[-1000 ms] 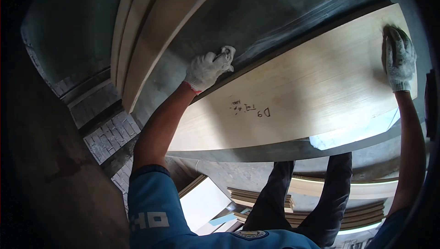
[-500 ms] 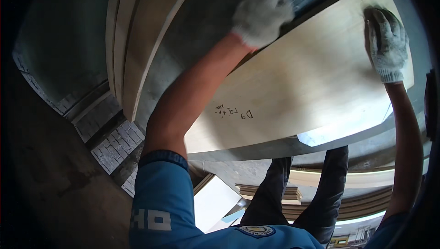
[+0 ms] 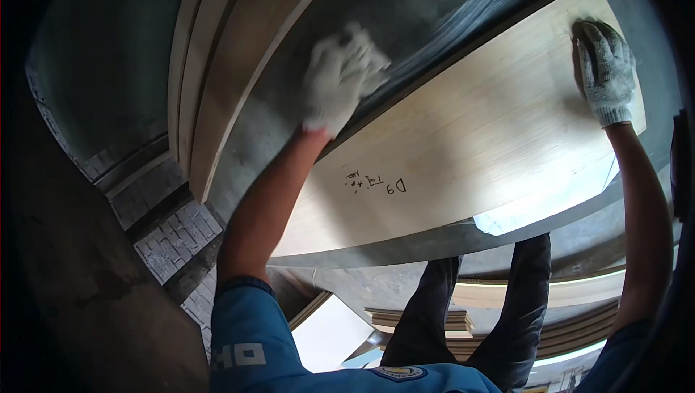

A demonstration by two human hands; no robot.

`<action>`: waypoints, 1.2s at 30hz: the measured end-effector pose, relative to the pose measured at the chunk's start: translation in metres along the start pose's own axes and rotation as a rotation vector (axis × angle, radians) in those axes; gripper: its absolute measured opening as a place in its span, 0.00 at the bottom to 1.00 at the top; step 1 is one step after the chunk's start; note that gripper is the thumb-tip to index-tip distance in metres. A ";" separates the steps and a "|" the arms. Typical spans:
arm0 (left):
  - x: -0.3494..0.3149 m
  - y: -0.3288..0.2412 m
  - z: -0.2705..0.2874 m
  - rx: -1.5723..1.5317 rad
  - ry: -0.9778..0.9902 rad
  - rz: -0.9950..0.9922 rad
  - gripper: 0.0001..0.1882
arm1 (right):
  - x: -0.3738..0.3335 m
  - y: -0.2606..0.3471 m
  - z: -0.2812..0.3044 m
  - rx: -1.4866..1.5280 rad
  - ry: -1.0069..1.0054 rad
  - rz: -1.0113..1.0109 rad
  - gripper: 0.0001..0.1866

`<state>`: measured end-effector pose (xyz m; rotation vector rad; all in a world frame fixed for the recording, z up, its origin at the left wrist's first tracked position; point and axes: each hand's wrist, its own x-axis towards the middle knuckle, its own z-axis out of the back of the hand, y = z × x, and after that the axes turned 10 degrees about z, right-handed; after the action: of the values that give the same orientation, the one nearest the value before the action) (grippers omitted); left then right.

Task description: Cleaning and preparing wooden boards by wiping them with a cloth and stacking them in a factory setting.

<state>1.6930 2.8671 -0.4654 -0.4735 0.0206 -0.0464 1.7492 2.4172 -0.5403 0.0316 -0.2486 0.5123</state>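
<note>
My left hand (image 3: pixel 340 78), in a white knit work glove and blurred, lies at the far edge of a long pale wooden board (image 3: pixel 470 147); I cannot tell whether its fingers curl over that edge. My right hand (image 3: pixel 604 67), gloved the same way, rests flat with fingers spread on the board's far right corner, well apart from the left. The board has fine straight grain, a smooth matt face and a small handwritten pencil mark near its middle. It stretches in front of me from the near left to the far right, above my dark trousers (image 3: pixel 470 320). To the far left, several other pale boards (image 3: pixel 232 67) lean together against a grey concrete wall (image 3: pixel 94 67).
</note>
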 end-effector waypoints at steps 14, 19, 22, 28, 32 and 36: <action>-0.026 0.111 -0.014 0.494 0.225 -0.481 0.28 | 0.004 0.009 -0.002 -0.047 -0.013 -0.006 0.17; -0.009 0.071 -0.029 0.483 0.239 -0.409 0.24 | 0.006 0.007 0.003 -0.055 -0.029 -0.019 0.18; 0.015 0.024 -0.049 0.372 0.295 -0.206 0.23 | 0.007 0.010 0.004 0.018 -0.074 0.006 0.19; 0.101 -0.080 -0.102 0.344 0.306 -0.180 0.20 | 0.006 0.010 0.007 0.042 -0.064 -0.024 0.20; 0.172 -0.132 -0.124 0.326 0.165 -0.357 0.21 | 0.016 0.013 0.015 0.117 -0.058 -0.033 0.21; 0.258 -0.158 -0.123 0.801 0.043 -1.018 0.19 | 0.020 0.016 0.013 0.147 -0.080 -0.017 0.20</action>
<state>1.9402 2.6582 -0.5047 0.3604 -0.1942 -1.0268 1.7550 2.4393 -0.5237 0.1976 -0.2886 0.5126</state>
